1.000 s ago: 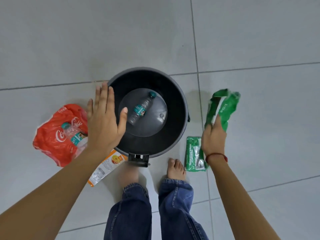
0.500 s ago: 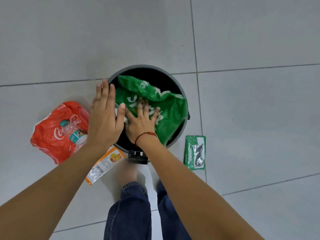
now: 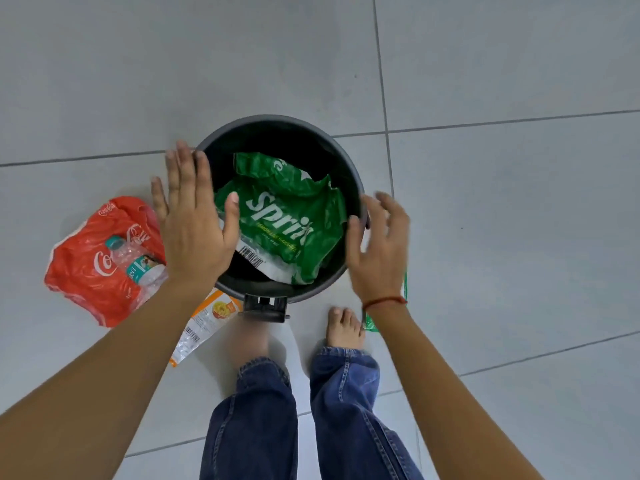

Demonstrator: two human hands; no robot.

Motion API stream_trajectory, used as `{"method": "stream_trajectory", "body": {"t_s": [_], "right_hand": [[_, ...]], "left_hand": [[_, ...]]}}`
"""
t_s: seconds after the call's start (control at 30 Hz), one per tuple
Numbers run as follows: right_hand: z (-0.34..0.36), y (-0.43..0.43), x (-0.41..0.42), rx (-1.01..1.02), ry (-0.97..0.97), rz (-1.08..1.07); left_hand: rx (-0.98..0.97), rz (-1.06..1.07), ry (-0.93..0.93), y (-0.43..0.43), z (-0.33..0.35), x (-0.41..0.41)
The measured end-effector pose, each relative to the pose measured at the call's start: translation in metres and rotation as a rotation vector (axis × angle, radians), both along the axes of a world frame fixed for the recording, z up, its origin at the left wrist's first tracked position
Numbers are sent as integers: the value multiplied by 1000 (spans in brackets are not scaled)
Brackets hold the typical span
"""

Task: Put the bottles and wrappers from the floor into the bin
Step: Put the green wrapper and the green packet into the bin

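— Bin (image 3: pixel 349 168) first: what's in it?

— Green wrapper (image 3: pixel 287 220), crumpled, lying loose inside. I'm standing at the bin's near edge, jeans (image 3: pixel 256 424) and bare toes (image 3: pixel 343 323) just below the pedal (image 3: pixel 265 306).

— And your left hand (image 3: pixel 194 233)?

— Flat and spread wide over the bin's left rim, palm down, thumb over the wrapper's left edge. That grip holds nothing.

— The right hand (image 3: pixel 379 251)?

— At the right rim, fingers apart and slightly curled, blurred. Its grip is wide too, with nothing in it. A red thread (image 3: pixel 384 301) sits on that wrist.

— What's left on the floor (image 3: pixel 502 237)?

— Left of the bin, a red wrapper (image 3: pixel 86 271) with a clear bottle (image 3: pixel 135 265) lying on it. Nearer, an orange packet (image 3: pixel 207 320) just beside the pedal, partly under my left forearm. By my right wrist a sliver of another green packet (image 3: pixel 370 323) shows, mostly hidden.
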State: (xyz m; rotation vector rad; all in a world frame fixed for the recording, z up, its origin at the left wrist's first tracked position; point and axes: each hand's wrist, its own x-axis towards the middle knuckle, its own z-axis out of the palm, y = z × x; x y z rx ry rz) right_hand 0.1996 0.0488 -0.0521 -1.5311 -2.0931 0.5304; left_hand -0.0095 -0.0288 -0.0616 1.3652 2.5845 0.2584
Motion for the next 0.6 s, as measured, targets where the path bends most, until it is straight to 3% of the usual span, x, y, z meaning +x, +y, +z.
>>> {"method": "stream_trajectory", "body": {"t_s": [0.1, 0.2, 0.3, 0.37, 0.53, 0.6], "right_hand": [[-35, -1, 49, -238, -122, -299], [-81, -12, 80, -863, -427, -521], [-114, -20, 89, -1275, -387, -738], [-128, -28, 87, -1319, -340, -757], [-139, -33, 75, -1029, -547, -569], [-131, -23, 68, -977, -441, -542]], "left_hand": [[50, 45, 1, 4, -2, 0], [73, 30, 22, 0, -2, 0], [106, 16, 41, 0, -6, 1], [124, 7, 47, -1, -7, 1], [136, 16, 45, 0, -6, 2], [130, 18, 43, -1, -6, 2]]}}
